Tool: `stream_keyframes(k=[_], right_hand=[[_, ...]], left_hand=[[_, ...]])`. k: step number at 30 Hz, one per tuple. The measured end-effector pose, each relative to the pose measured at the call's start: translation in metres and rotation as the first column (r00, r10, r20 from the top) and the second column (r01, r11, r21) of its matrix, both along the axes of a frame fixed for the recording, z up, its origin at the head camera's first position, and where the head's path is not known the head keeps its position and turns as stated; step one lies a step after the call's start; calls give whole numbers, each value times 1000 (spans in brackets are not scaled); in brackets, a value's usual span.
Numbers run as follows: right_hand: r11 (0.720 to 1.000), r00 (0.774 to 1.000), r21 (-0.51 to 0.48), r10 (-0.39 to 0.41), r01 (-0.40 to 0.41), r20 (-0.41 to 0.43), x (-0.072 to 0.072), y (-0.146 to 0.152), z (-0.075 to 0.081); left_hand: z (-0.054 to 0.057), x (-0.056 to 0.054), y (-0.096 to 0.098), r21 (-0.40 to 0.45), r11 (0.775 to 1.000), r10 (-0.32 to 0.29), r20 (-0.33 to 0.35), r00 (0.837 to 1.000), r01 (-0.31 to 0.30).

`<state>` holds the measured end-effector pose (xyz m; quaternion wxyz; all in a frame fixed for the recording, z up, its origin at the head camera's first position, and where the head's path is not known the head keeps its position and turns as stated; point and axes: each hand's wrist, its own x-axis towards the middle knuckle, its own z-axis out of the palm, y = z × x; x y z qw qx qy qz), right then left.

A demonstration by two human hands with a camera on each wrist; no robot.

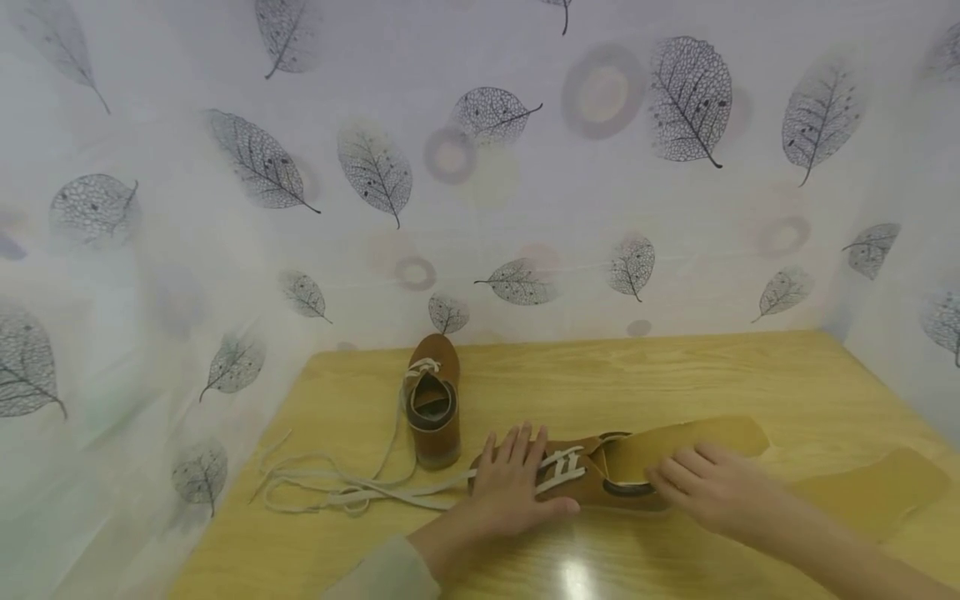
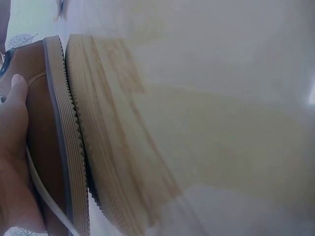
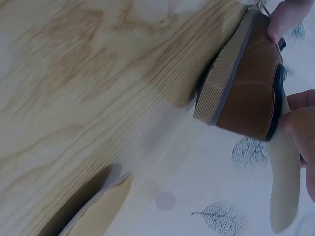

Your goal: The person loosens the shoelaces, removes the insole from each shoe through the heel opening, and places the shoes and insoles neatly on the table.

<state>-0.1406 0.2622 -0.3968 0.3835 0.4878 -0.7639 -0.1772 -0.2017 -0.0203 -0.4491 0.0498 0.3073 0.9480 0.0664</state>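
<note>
A brown lace-up shoe [image 1: 592, 493] lies lengthwise on the table, its toe to the left and its dark-collared opening to the right. Over its toe and upper rests my left hand [image 1: 510, 490], fingers spread, with the thumb [image 2: 18, 93] along the shoe's side in the left wrist view. My right hand [image 1: 712, 487] is at the heel and pinches a tan insole [image 1: 723, 435] between thumb and fingers. The front of that insole is inside the shoe; its other end sticks out past the heel in the right wrist view. Pale laces hang loose from the shoe's eyelets.
Another brown shoe [image 1: 437, 437] stands behind, left of my left hand, toe pointing away. Long loose laces [image 1: 337, 492] spread over the left of the wooden table [image 1: 615, 379]. A second insole [image 1: 877, 493] lies at the right. A leaf-patterned curtain [image 1: 465, 217] surrounds the table.
</note>
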Motion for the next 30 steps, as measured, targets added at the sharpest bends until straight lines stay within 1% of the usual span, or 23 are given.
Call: stream_keyframes(k=[2, 4, 8, 13, 21, 25, 30], right_hand=[[1000, 1000, 30, 4, -4, -14, -1, -5, 0], [1000, 1000, 29, 12, -12, -9, -2, -9, -1], [1000, 1000, -17, 22, -22, 17, -1, -10, -1], [997, 999, -70, 30, -27, 38, 1, -5, -3], [992, 996, -125, 41, -31, 77, 2, 4, -3], [988, 995, -151, 52, -40, 81, 4, 9, -1], [987, 996, -152, 54, -43, 69, 5, 15, 2]], left_hand=[[0, 0, 0, 19, 1000, -4, 12, 1000, 4], [-1, -1, 0, 26, 1000, -7, 16, 1000, 7], [-3, 0, -1, 33, 999, -4, 10, 1000, 4], [-4, 1, -2, 40, 999, -5, 8, 1000, 4], [-3, 1, -1, 26, 1000, -1, -3, 1000, 1], [-2, 0, -1, 17, 1000, -4, -4, 1000, 4], [0, -1, -2, 6, 1000, -6, -9, 1000, 6]])
